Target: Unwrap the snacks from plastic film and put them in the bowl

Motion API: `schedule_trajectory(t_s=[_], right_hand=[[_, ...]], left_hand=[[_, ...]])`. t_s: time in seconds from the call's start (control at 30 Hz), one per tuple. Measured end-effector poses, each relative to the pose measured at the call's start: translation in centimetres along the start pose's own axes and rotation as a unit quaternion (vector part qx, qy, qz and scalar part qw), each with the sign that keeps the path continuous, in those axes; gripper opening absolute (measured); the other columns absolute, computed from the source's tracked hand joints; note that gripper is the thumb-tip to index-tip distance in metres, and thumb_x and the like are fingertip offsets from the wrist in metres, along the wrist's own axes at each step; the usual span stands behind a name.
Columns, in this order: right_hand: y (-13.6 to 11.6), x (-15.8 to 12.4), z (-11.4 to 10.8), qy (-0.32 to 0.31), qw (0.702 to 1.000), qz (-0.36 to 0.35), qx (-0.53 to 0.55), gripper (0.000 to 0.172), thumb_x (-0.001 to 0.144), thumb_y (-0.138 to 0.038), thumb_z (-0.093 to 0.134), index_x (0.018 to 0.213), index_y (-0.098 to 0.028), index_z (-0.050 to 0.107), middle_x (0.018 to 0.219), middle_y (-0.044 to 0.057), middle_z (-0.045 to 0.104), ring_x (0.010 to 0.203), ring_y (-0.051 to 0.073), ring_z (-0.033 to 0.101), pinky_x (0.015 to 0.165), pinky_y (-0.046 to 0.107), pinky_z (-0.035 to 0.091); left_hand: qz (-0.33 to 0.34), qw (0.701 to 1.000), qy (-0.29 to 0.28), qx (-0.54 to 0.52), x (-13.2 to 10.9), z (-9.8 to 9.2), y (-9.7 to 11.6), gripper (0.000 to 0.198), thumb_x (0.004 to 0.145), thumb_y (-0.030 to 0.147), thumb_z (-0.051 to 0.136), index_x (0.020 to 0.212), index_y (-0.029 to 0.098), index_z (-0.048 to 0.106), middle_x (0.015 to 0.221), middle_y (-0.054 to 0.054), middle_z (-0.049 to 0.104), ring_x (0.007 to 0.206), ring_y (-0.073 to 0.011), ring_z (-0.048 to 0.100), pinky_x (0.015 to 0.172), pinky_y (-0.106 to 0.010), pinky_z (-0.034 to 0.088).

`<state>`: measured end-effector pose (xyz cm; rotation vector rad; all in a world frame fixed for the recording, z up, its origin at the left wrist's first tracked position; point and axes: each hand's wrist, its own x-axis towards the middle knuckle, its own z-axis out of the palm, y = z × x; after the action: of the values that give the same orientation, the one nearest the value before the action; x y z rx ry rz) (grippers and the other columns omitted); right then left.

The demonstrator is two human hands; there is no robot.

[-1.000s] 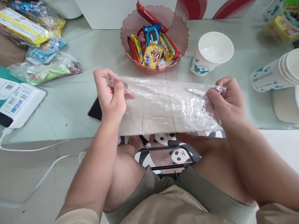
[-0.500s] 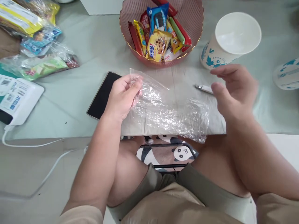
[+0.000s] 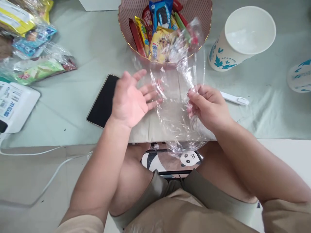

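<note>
A crinkled clear plastic bag (image 3: 179, 113) hangs over the table's front edge, its upper part raised in front of the bowl. My right hand (image 3: 209, 105) pinches the bag between thumb and fingers. My left hand (image 3: 132, 98) is open, palm up with fingers spread, its fingertips at or just behind the bag's left side; whether they touch it I cannot tell. Behind my right hand lies a nail clipper (image 3: 235, 98), its head hidden. Under my left hand's edge rests a black phone (image 3: 102, 103).
A pink ribbed glass bowl (image 3: 126, 35) at the back holds several wrapped snacks (image 3: 161, 42). Two paper cups stand to the right, one large (image 3: 216, 55) and one at the edge (image 3: 300, 77). Left are snack packs (image 3: 36, 68), a white device (image 3: 21, 103) and a white cable (image 3: 53, 174).
My right hand has come in leftward and taken hold of the bag. My left hand has let go of it and spread its fingers. The bag's upper part has risen toward the bowl.
</note>
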<state>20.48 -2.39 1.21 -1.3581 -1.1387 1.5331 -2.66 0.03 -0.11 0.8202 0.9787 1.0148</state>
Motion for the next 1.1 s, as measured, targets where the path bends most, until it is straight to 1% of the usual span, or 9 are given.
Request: schedule_trajectory(t_s=[0.1, 0.2, 0.37, 0.47, 0.57, 0.7, 0.9, 1.0, 1.1], right_hand=[[0.3, 0.1, 0.3, 0.028, 0.998, 0.014, 0.06, 0.031, 0.084, -0.043, 0.079, 0.079, -0.023, 0.056, 0.057, -0.006, 0.057, 0.044, 0.009, 0.055, 0.045, 0.024, 0.048], [0.9, 0.2, 0.2, 0.039, 0.997, 0.013, 0.065, 0.028, 0.086, -0.045, 0.077, 0.098, -0.024, 0.063, 0.056, -0.007, 0.058, 0.045, 0.01, 0.057, 0.046, 0.024, 0.049], [2.1, 0.1, -1.0, 0.017, 0.996, -0.083, 0.008, 0.065, 0.091, -0.063, 0.07, 0.145, -0.035, 0.047, 0.072, -0.005, 0.071, 0.059, 0.014, 0.071, 0.055, 0.027, 0.055], [2.2, -0.3, -1.2, 0.013, 0.989, -0.148, -0.023, 0.079, 0.086, -0.062, 0.076, 0.152, -0.041, 0.038, 0.085, -0.004, 0.075, 0.076, 0.018, 0.076, 0.071, 0.034, 0.063], [1.9, -0.7, -1.0, 0.024, 0.981, -0.189, -0.047, 0.067, 0.088, -0.055, 0.076, 0.145, -0.04, 0.045, 0.086, -0.004, 0.074, 0.081, 0.018, 0.075, 0.08, 0.038, 0.065], [1.8, -1.0, -1.3, -0.008, 0.961, -0.247, -0.122, 0.044, 0.091, -0.043, 0.073, 0.131, -0.033, 0.058, 0.093, 0.001, 0.072, 0.084, 0.018, 0.071, 0.083, 0.039, 0.062], [1.9, -0.6, -1.7, 0.077, 0.85, -0.352, -0.384, 0.02, 0.089, -0.024, 0.068, 0.109, -0.026, 0.071, 0.085, 0.004, 0.063, 0.082, 0.02, 0.065, 0.082, 0.042, 0.057], [1.4, -0.7, -1.6, 0.16, 0.785, -0.409, -0.436, 0.008, 0.09, -0.029, 0.065, 0.085, -0.025, 0.071, 0.099, 0.011, 0.063, 0.101, 0.028, 0.066, 0.084, 0.047, 0.056], [0.9, -1.3, -1.5, 0.121, 0.761, -0.485, -0.414, 0.007, 0.088, -0.028, 0.062, 0.081, -0.026, 0.063, 0.111, 0.01, 0.069, 0.126, 0.034, 0.063, 0.101, 0.056, 0.052]], left_hand=[[0.007, 0.996, -0.054, 0.063, -0.6, 1.0, -1.1, 0.066, 0.083, 0.06, 0.078, 0.137, 0.034, 0.05, 0.104, -0.006, 0.079, 0.086, -0.025, 0.08, 0.068, -0.035, 0.062], [0.067, 0.991, -0.015, 0.114, -0.8, 1.2, -2.0, 0.079, 0.083, 0.045, 0.082, 0.149, 0.038, 0.04, 0.09, 0.001, 0.078, 0.068, -0.0178, 0.076, 0.062, -0.029, 0.06], [0.169, 0.971, 0.027, 0.166, -0.5, -0.1, -2.4, 0.082, 0.091, 0.045, 0.072, 0.158, 0.038, 0.024, 0.089, 0.004, 0.078, 0.075, -0.0135, 0.075, 0.07, -0.027, 0.062], [0.204, 0.955, -0.017, 0.215, -1.2, -0.2, -2.0, 0.076, 0.088, 0.044, 0.075, 0.153, 0.039, 0.035, 0.104, 0.0, 0.077, 0.089, -0.0161, 0.077, 0.076, -0.029, 0.063], [0.214, 0.921, -0.082, 0.314, -2.4, 0.3, -1.5, 0.062, 0.083, 0.028, 0.078, 0.14, 0.033, 0.054, 0.112, -0.002, 0.076, 0.097, -0.0174, 0.076, 0.079, -0.028, 0.062], [0.255, 0.86, -0.028, 0.44, -3.2, 0.9, -1.2, 0.048, 0.084, 0.008, 0.067, 0.129, 0.025, 0.066, 0.091, 0.003, 0.076, 0.08, -0.0116, 0.071, 0.076, -0.024, 0.058], [0.409, 0.776, 0.05, 0.477, -2.9, 0.8, -1.2, 0.02, 0.089, 0.011, 0.067, 0.105, 0.023, 0.073, 0.086, 0.0, 0.069, 0.08, -0.0147, 0.066, 0.076, -0.031, 0.056], [0.471, 0.723, 0.094, 0.497, -3.1, 1.0, -1.0, 0.01, 0.09, 0.017, 0.068, 0.086, 0.024, 0.073, 0.092, -0.006, 0.059, 0.087, -0.0197, 0.062, 0.073, -0.036, 0.055], [0.529, 0.693, 0.115, 0.476, -3.6, 1.3, -0.6, 0.005, 0.088, 0.024, 0.07, 0.083, 0.025, 0.07, 0.117, -0.009, 0.056, 0.115, -0.0269, 0.058, 0.093, -0.046, 0.055]])
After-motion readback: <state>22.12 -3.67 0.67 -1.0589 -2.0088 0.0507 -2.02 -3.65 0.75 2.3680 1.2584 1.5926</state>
